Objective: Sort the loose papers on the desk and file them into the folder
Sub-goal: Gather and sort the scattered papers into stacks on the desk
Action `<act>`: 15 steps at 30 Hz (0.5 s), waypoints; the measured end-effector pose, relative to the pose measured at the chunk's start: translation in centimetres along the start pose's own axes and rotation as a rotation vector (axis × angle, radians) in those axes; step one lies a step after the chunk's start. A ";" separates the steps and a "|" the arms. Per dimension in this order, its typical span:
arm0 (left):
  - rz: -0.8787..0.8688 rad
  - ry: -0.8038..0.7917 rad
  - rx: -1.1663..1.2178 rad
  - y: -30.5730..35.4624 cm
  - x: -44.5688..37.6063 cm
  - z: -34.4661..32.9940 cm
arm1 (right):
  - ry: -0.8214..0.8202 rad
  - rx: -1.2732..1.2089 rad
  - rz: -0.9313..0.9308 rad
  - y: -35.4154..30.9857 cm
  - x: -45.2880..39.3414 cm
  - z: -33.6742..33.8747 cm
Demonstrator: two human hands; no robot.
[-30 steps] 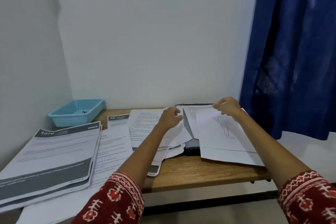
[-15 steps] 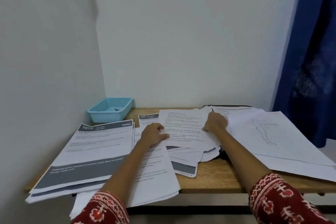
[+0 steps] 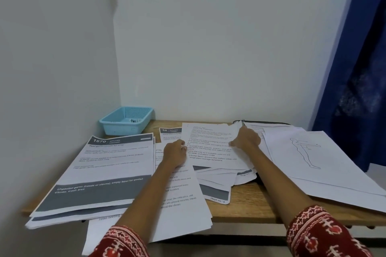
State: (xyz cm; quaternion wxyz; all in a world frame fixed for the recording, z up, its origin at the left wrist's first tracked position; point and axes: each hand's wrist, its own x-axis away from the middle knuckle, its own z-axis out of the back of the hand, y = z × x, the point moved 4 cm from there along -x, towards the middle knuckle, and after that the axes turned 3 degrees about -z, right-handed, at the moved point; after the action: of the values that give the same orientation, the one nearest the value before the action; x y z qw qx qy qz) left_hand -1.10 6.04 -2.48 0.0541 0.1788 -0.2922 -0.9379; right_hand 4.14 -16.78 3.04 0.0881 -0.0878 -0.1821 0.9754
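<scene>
Loose printed sheets cover the wooden desk (image 3: pixel 246 200). A text sheet (image 3: pixel 211 146) tops a messy middle pile. My left hand (image 3: pixel 175 152) grips that sheet's left edge. My right hand (image 3: pixel 245 139) rests on its right edge, fingers curled onto the paper. A grey-banded stack headed 1670 (image 3: pixel 108 171) lies at the left. Sheets with a body outline drawing (image 3: pixel 309 156) lie at the right on the dark folder (image 3: pixel 263 122), of which only the far edge and a dark strip by my right forearm show.
A light blue plastic basket (image 3: pixel 126 120) stands in the back left corner against the wall. A blue curtain (image 3: pixel 359 69) hangs at the right. Several sheets overhang the desk's front edge near my left sleeve.
Both hands left the drawing sheets on the folder and moved left onto the middle pile's top text sheet. The view swung left and down.
</scene>
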 end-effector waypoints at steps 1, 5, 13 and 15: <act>0.008 -0.012 -0.001 0.0 -0.1 0.0 | 0.013 -0.008 0.008 -0.1 0.0 0.0; 0.049 -0.072 -0.002 0.0 -0.6 0.1 | 0.077 -0.091 0.007 -0.4 -0.5 0.4; 0.129 -0.146 -0.164 1.4 -2.5 1.2 | 0.076 -0.156 0.078 -0.2 -1.7 1.2; 0.154 -0.121 -0.153 1.2 -2.9 0.9 | 0.049 -0.165 0.087 0.1 -2.0 1.6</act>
State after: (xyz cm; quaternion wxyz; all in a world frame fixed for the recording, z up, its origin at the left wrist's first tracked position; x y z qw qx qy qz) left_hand 1.29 6.10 -0.20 0.1217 0.0942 -0.2354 -0.9596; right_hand 5.77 -17.81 4.75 0.0426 -0.1262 -0.2555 0.9576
